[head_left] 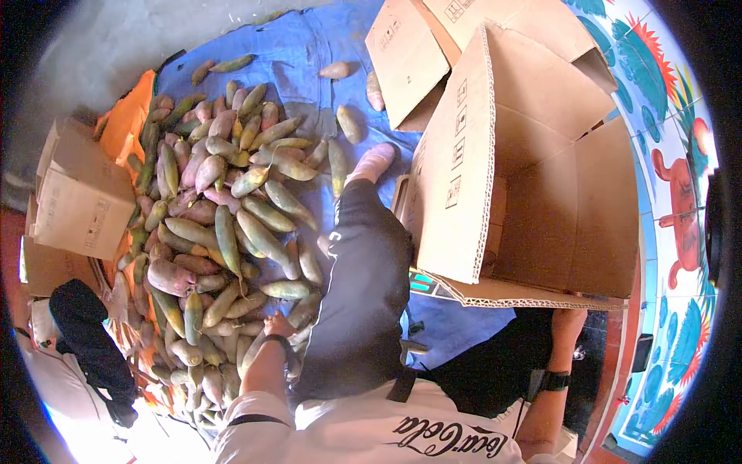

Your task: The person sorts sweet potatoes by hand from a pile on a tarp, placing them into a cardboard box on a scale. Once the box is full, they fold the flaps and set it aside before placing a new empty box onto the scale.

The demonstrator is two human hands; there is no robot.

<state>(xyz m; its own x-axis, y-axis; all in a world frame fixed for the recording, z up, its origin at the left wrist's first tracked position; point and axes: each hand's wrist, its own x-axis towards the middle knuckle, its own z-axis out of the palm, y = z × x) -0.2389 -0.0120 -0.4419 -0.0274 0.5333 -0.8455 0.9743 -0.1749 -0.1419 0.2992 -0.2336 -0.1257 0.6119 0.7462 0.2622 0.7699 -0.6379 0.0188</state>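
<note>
A big heap of green and pinkish-purple long vegetables lies on the blue tarp. My left hand reaches to the heap's near right side, beside a few green ones; its fingers are small and partly hidden, so its grip is unclear. At the lower right, my right hand is at the underside edge of a large open cardboard box, its fingers hidden by the box. The box is tilted, with its opening facing me, and its visible inside is dark.
Further cardboard boxes stand behind the large one. Another box and an orange sheet are at the left. A person in dark and white clothing is at the lower left. A painted tile wall runs along the right.
</note>
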